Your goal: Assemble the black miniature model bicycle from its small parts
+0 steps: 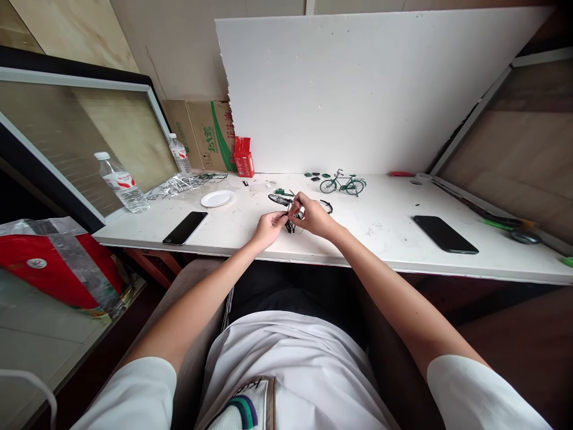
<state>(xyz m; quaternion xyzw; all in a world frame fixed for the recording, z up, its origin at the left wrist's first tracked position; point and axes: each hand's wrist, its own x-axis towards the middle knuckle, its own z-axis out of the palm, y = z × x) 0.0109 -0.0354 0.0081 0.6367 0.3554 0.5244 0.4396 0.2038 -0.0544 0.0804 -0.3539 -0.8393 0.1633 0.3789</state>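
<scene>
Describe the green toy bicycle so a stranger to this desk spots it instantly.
Find the big white panel at the back of the white table. Near the panel's lower edge, beyond the right hand, is a small green bicycle. Unlike the dark assembly in hand, it stands upright with both wheels attached.

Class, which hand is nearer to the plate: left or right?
Left. The left hand is to the right of the plate; the right hand is farther to its right.

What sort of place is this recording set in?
Probably a makeshift hobby bench, at home or in a small workshop; I can't tell which. A model bicycle stands on the white table, near small dark pieces, with a white board behind.
</scene>
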